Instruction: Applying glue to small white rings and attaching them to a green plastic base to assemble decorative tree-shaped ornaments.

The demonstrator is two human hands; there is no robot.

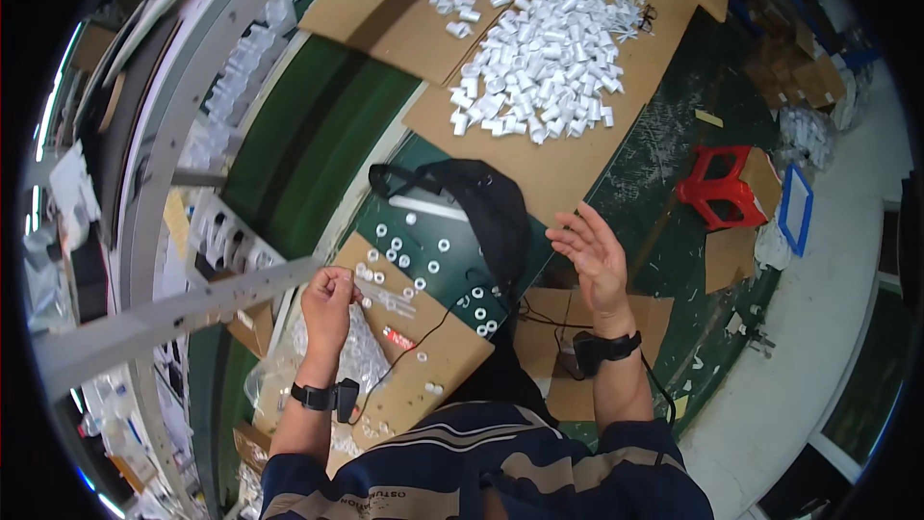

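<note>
My left hand (329, 300) is closed on a small clear plastic piece (361, 273) at the left edge of a cardboard sheet (438, 351). My right hand (592, 250) hovers open and empty, fingers spread, over the table's right edge. Several small white rings (423, 255) lie scattered on the dark green table (452, 231) and the cardboard between my hands. A black bag (486, 202) lies just beyond them. Both wrists carry black bands.
A large heap of small white plastic tubes (549, 58) covers a long cardboard sheet (577, 154) farther away. A bag of clear parts (361, 356) sits by my left forearm. A red stool (717, 193) and cardboard scraps stand on the floor to the right. A metal rack (164, 135) rises at left.
</note>
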